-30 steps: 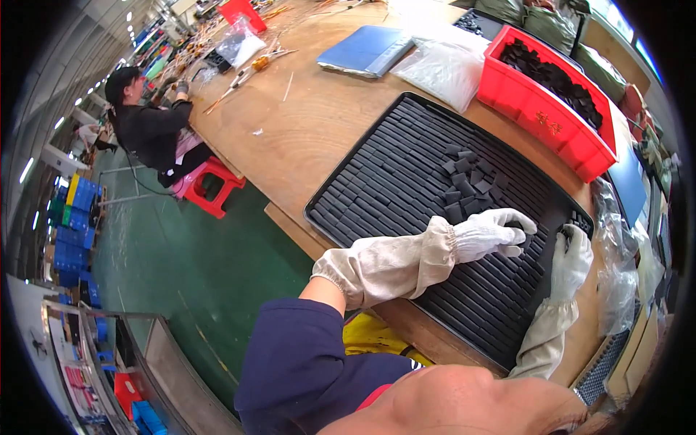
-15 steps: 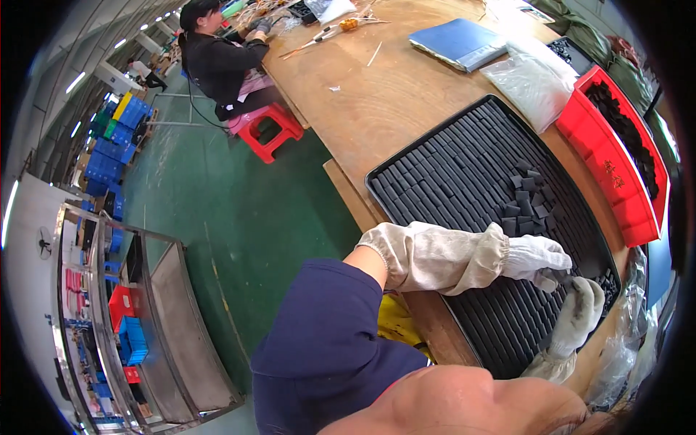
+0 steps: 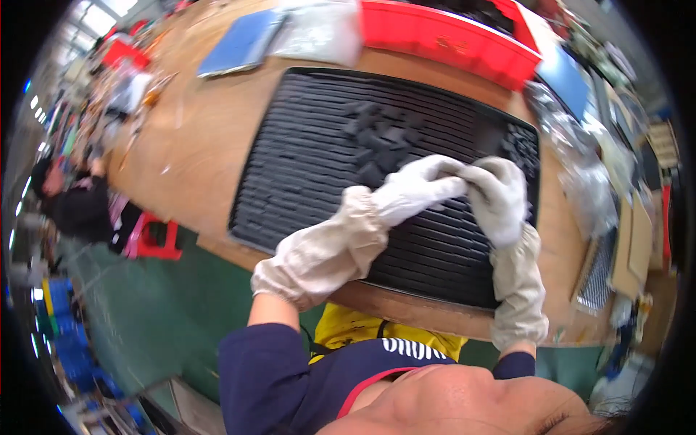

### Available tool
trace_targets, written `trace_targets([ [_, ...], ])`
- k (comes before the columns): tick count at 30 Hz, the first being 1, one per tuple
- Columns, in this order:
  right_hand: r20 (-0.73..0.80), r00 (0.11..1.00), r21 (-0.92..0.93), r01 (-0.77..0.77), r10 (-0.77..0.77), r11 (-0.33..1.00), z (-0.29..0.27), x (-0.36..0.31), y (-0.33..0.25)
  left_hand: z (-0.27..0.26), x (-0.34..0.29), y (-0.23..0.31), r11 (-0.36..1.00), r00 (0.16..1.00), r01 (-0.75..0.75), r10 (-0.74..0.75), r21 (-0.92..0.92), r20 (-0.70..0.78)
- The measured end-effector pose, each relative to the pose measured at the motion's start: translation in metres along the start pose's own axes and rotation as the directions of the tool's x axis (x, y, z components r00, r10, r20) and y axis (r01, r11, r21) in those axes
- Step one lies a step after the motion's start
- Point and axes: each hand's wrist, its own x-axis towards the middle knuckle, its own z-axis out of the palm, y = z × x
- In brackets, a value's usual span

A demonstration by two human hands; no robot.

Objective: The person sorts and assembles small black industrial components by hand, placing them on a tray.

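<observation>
Both hands wear white gloves with cream sleeve covers. My left hand reaches over the middle of a black ridged tray, its fingers pinched together. My right hand curls in from the right, its fingertips meeting the left ones over the tray. Whatever lies between the fingertips is too small and blurred to make out. Just beyond my left hand, a loose pile of small black blocks sits on the tray rows. Smaller black pieces gather at the tray's right end.
Behind the tray stands a red bin holding black pieces. A clear plastic bag and a blue folder lie to its left. Crumpled plastic is on the right. A person sits at the table's far left, by a red stool.
The view has turned, so the tray now lies across the middle. My hands have moved away from the tray's right end, and their fingertips are together.
</observation>
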Motion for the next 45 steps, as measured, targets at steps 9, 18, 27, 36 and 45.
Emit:
trace_targets([
  [9, 0.140, 0.798, 0.639, -0.525, 0.586, 0.562, 0.006, -0.013, -0.003, -0.004, -0.002, 0.000, 0.993, 0.992, 0.099, -0.104, -0.066, -0.066],
  [18, 0.305, 0.779, 0.850, -0.482, 0.548, 0.213, 0.017, -0.015, -0.004, -0.009, -0.002, -0.007, 0.997, 0.999, 0.031, -0.029, 0.070, -0.039],
  [27, 0.192, 0.813, 0.729, -0.493, 0.549, 0.475, 0.015, -0.021, -0.003, -0.002, -0.002, -0.001, 0.994, 0.995, 0.101, -0.101, -0.034, 0.011],
  [36, 0.193, 0.863, 0.578, -0.484, 0.467, 0.656, 0.018, -0.015, 0.000, -0.009, -0.001, -0.004, 0.998, 0.997, 0.064, -0.065, -0.023, -0.029],
  [45, -0.050, 0.996, 0.018, -0.080, 0.080, 0.997, 0.011, -0.006, -0.005, -0.003, 0.009, -0.007, 0.837, 0.977, -0.145, 0.206, 0.527, -0.059],
])
